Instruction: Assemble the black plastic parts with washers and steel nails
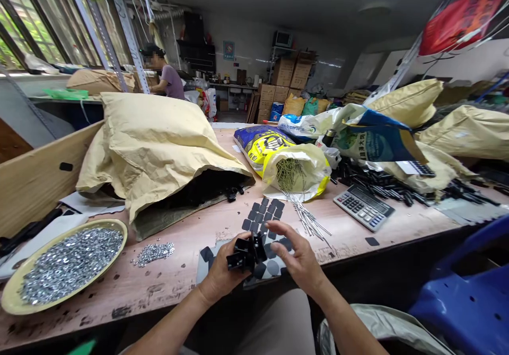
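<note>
My left hand (223, 268) is closed around a black plastic part (243, 255) with flat flanges, held just above the table's front edge. Its exact kind is unclear. To the right of it is my right hand (297, 255), thumb and fingers apart, fingertips close to the part with nothing seen between them. Below and behind the hands lie rows of black adhesive-looking pads (260, 218), some square and some round, partly hidden by the hands. Long thin metal rods (308, 218) spill from a yellow-and-white bag (318, 177) beyond my right hand.
At left stand a yellow dish (124, 234) of small metal nuts and a loose nut pile (154, 253). A big paper sack (159, 143) opens on black parts. Rightward are a calculator (363, 206), black tubes (369, 180) and a blue chair (469, 296). A person (173, 82) sits far back.
</note>
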The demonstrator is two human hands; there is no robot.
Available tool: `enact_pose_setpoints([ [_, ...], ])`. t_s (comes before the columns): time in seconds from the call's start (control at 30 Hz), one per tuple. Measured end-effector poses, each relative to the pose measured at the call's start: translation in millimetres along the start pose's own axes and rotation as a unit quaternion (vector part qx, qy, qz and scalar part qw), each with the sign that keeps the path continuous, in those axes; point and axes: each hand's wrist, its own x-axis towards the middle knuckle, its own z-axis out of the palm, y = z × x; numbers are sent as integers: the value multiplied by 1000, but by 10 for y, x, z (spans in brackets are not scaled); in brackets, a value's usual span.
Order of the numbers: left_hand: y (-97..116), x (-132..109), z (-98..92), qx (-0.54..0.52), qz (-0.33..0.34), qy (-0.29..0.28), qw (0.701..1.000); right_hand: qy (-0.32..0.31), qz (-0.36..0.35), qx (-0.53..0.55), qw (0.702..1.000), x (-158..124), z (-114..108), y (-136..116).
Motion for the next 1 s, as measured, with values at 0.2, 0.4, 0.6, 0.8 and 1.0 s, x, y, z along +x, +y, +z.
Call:
enact_pose_setpoints([
  [0.2,122,-16,-91,-46,-25,6,999,105,209,-224,946,-39,-529,944],
  [0.4,159,14,-56,-31,-12,-14,999,93,250,-279,923,-4,-601,1320],
  [0.6,187,81,-81,-9,-28,-8,1000,115,236,-250,932,76,-590,1116],
  [0.8,220,144,10,35,-25,-31,999,143,54,79,985,239,-257,-5],
  [1.0,288,170,82,43,-36,-51,997,99,-61,69,991,241,119,-526],
])
